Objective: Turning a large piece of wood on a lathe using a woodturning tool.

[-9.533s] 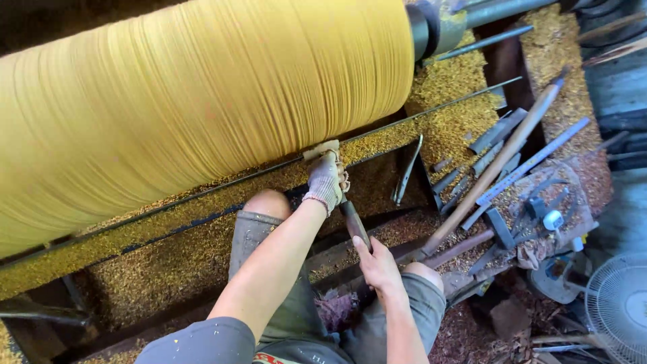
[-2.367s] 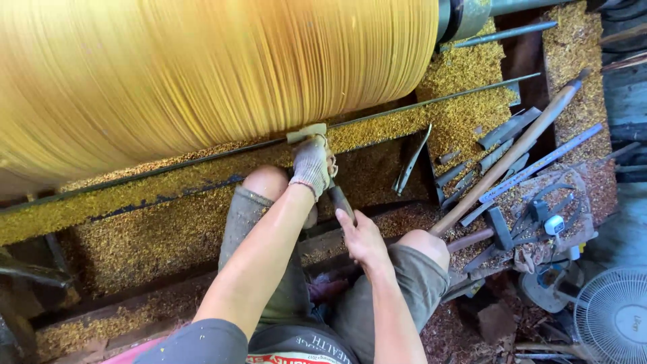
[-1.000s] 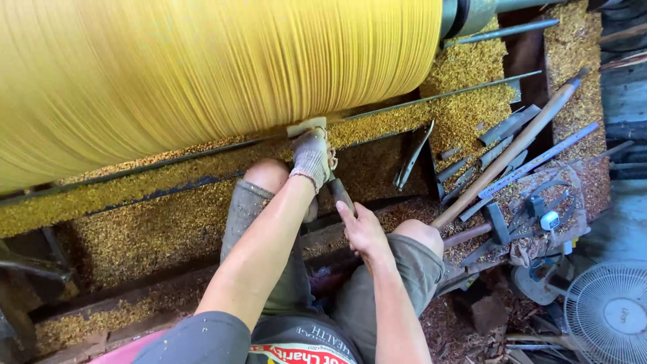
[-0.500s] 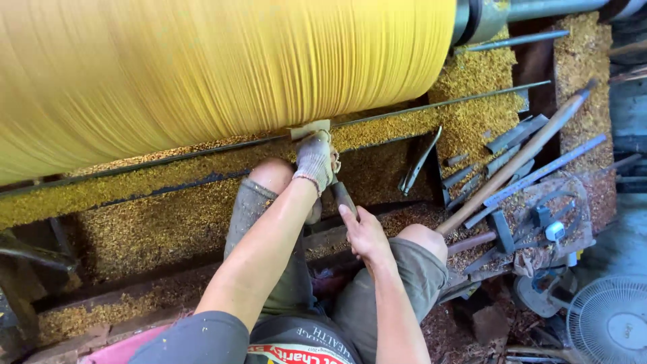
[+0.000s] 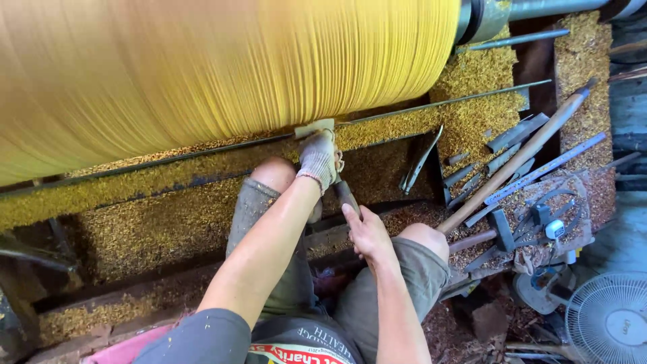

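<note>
A huge yellow wooden log (image 5: 222, 74) spins on a lathe, its surface blurred and ridged. My left hand (image 5: 319, 157), in a knit work glove, presses the front of a long turning chisel (image 5: 345, 192) onto the steel tool rest bar (image 5: 431, 108), right under the log. My bare right hand (image 5: 365, 232) grips the chisel's handle end, just above my right knee. The blade tip is hidden behind a small pale block at the rest.
Yellow wood shavings (image 5: 168, 222) cover the lathe bed. At right lie several chisels and steel tools (image 5: 512, 145), a long wooden handle (image 5: 519, 158) and a caliper. A floor fan (image 5: 606, 323) stands at bottom right.
Both hands keep their grip on the chisel against the rest. The view has drifted slightly, and the hands sit a little further right along the bar than 9.5 s ago.
</note>
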